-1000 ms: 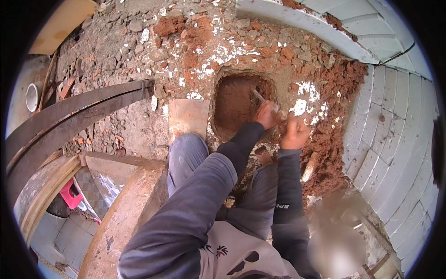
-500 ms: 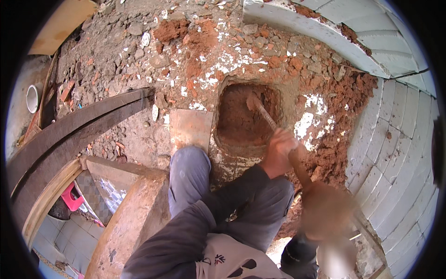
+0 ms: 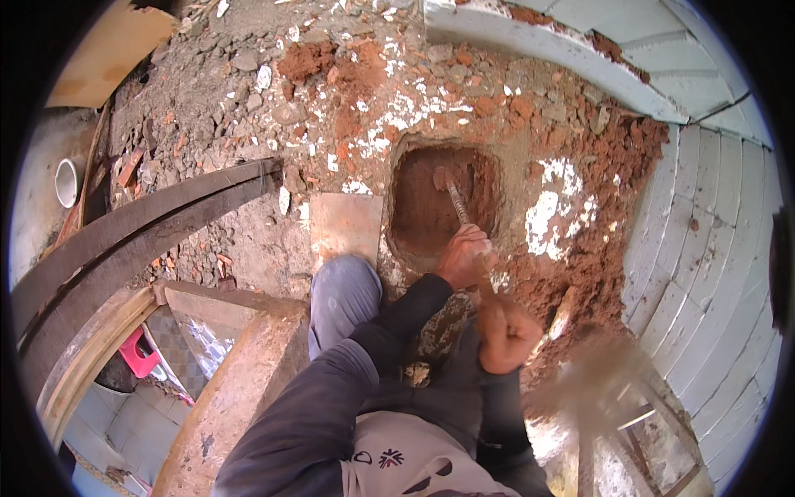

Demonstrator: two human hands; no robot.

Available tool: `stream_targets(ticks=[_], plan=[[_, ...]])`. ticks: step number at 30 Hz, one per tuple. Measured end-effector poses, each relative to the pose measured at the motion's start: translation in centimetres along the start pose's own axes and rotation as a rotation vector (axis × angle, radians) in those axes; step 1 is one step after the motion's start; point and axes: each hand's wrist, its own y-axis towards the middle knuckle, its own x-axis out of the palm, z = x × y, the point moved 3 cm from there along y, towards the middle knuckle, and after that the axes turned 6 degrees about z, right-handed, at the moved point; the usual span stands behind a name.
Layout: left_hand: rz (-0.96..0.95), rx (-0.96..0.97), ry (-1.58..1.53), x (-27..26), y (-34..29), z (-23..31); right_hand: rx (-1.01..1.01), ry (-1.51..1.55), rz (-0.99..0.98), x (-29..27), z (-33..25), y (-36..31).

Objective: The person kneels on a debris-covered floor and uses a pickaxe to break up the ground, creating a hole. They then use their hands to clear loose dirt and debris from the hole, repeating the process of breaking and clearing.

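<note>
A ridged metal digging bar (image 3: 456, 201) slants into a squarish hole (image 3: 418, 217) in the reddish earth. Its lower end touches or hovers over the loose soil; I cannot tell which. My left hand (image 3: 464, 255) wraps around the shaft near the hole's front edge. Just below and to the right, my right hand (image 3: 507, 333) is closed around the upper part of the bar, which is mostly hidden by the fingers. A brownish blurred shape (image 3: 592, 373) is right of that hand, too smeared to name.
A flat tile (image 3: 344, 230) lies left of the hole, by my left knee (image 3: 345, 294). Dug red soil (image 3: 584, 286) is heaped against pale tiled wall (image 3: 696, 240). Dark curved beams (image 3: 149, 224) reach in from the left. A pink plastic stool (image 3: 137, 354) stands lower left.
Both hands have shifted left, and the right hand has come up closer to the left one. The bar stands steeper in the hole. The view has shifted slightly.
</note>
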Motion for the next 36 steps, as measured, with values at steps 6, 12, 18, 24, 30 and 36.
stream_targets(ticks=[6, 12, 18, 24, 30, 36], plan=[[0.214, -0.023, -0.158, 0.5, 2.9, 10.7, -0.052, 0.272, 0.05, -6.7, -5.1, 0.6], [0.258, 0.08, -0.195, 2.8, 4.8, 9.4, -0.27, -0.239, 0.169, -6.1, -6.4, 2.9], [0.145, -0.083, -0.224, 8.9, 2.0, -12.7, -0.065, -0.113, 0.111, 1.9, 10.6, 6.5], [0.159, 0.108, -0.242, 7.4, 0.1, -6.1, 0.089, -0.086, 0.184, 0.0, 5.5, 4.2], [0.31, -0.033, -0.194, 1.6, 0.5, 7.0, -0.066, -0.045, -0.079, -3.6, -6.1, 0.7], [0.167, -0.172, 0.102, 3.1, 3.5, 2.0, -0.299, -0.342, 0.025, -0.9, -1.8, 3.3]])
